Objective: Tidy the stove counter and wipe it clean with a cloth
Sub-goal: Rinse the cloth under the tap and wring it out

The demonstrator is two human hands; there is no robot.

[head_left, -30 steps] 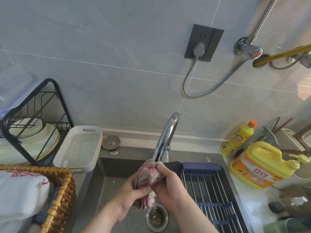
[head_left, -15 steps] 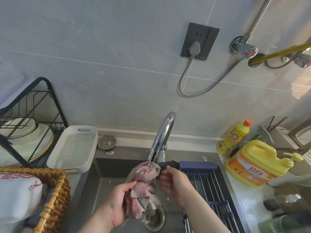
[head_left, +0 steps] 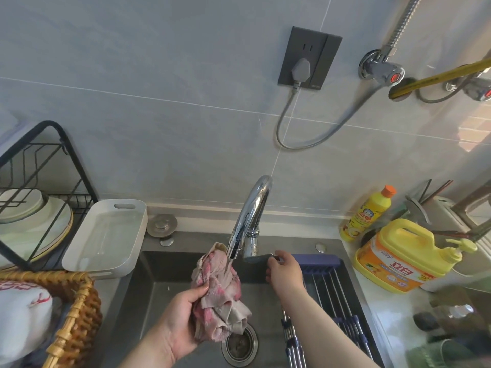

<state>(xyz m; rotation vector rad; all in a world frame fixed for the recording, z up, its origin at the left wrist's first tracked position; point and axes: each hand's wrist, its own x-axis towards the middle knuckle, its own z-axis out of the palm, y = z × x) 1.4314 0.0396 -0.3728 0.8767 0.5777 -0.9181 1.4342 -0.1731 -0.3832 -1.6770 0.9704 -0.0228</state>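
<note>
While water runs in a thin stream from the faucet (head_left: 249,216), the left hand (head_left: 176,317) is closed around a bunched pink-and-beige cloth (head_left: 216,293) and holds it up directly under the spout, over the dark sink (head_left: 159,274), probably so the fabric soaks through and any run-off falls toward the drain (head_left: 239,343) at 6 o'clock from the cloth. At 3 o'clock from the spout, the right hand (head_left: 284,272) reaches to the faucet's lever (head_left: 259,257), its fingertips resting on or just at the lever's end; the fingers are loosely curled rather than clenched, and whether they actually pinch the lever I cannot tell. That placement suggests one hand governs the flow while the other wets the cloth, a preparation for wiping rather than wiping itself, so the counter work looks not yet begun. A blue-framed roll-up drying rack (head_left: 332,293) lies across the sink's right part, just beside the right forearm, narrowing the open basin. At 9 o'clock from the sink sit a white tray (head_left: 106,235), a black dish rack (head_left: 39,197) with plates, and a wicker basket (head_left: 77,320). At 3 o'clock stand a small yellow bottle (head_left: 368,216) and a large yellow detergent jug (head_left: 401,258), near enough to catch splashes.
</note>
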